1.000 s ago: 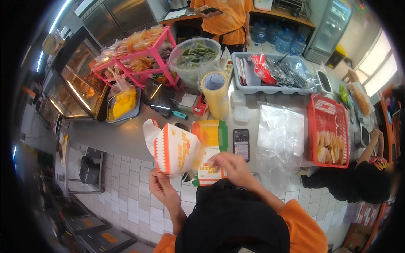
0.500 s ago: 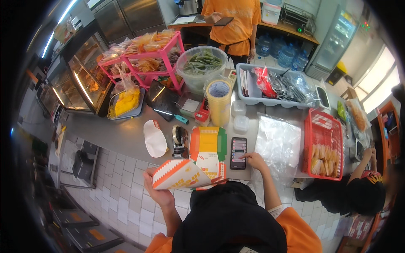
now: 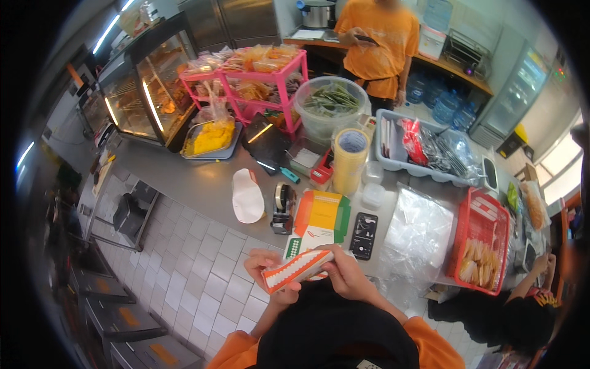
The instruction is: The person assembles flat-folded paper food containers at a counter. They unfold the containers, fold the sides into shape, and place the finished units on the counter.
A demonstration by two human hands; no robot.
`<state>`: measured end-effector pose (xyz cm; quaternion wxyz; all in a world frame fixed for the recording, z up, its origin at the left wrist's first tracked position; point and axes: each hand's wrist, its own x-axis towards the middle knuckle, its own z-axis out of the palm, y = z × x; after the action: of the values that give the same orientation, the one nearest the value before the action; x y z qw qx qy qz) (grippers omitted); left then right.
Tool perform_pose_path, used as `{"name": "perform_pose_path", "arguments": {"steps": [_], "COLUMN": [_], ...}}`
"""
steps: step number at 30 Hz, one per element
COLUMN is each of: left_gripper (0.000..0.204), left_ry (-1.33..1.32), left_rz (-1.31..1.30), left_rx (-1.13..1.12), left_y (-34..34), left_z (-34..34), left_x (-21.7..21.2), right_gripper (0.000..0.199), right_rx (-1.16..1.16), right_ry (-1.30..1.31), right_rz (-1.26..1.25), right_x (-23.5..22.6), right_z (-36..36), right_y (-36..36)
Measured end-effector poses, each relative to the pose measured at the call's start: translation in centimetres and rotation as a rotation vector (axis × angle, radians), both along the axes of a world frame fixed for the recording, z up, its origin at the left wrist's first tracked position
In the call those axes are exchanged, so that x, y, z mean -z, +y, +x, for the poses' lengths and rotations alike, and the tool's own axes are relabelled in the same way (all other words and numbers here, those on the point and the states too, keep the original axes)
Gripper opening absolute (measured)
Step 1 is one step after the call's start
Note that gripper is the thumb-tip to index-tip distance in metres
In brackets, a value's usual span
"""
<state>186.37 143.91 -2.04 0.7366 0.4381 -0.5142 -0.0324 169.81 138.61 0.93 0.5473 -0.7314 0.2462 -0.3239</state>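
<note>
In front of my body, above the near edge of the counter, I hold a folded white paper food box with an orange scalloped border. My left hand grips its left end, and my right hand pinches its right end. Just beyond lies an opened cardboard box, orange, yellow and green. To its right a black phone rests flat with its screen lit. A black tape dispenser and a white paper food sleeve lie to the left.
Rolls of tape, small plastic tubs and a stack of clear bags are farther out. A red basket of packets stands right. Behind are a pink rack and a grey tray. A co-worker stands opposite.
My right hand has left the phone and now grips the food box too. The box has come down and toward the middle, turned narrower side up. The phone's screen shows something different.
</note>
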Motion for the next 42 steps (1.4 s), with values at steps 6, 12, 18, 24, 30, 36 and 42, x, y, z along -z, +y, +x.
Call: {"name": "perform_pose_path", "arguments": {"steps": [6,12,18,24,30,36,42], "left_gripper": [0.083,0.083,0.04,0.021,0.04,0.047,0.024], "left_ry": [0.213,0.608,-0.508,-0.694,-0.818,-0.848,-0.966], "left_rz": [0.095,-0.18,0.376,0.452,0.325,0.258,0.342], "left_rx": [0.367,0.443,-0.377,0.141,0.356,0.331,0.267], "left_y": [-0.3,-1.3,-1.4,-1.4,-2.0,-2.5,-2.3], "left_z": [-0.9,2.8,0.9,1.7,2.3,2.3,2.0], "left_x": [-1.4,-3.8,-5.2,-4.2,-4.5,-5.3,-5.5], "right_gripper": [0.038,0.025,0.02,0.025,0.023,0.018,0.03], "right_rx": [0.084,-0.01,0.108,0.004,0.077,0.094,0.145], "right_ry": [0.133,0.192,0.18,0.132,0.031,0.068,0.11], "right_rz": [-0.111,0.105,-0.064,-0.387,-0.41,-0.501,0.12], "right_x": [-2.3,-2.5,-2.6,-3.6,-3.4,-4.1,-3.2], "right_z": [-0.5,-3.4,-2.8,-2.7,-1.6,-1.0,-1.1], "right_y": [-1.7,-2.8,-1.5,-0.6,0.2,-0.7,-0.7]}}
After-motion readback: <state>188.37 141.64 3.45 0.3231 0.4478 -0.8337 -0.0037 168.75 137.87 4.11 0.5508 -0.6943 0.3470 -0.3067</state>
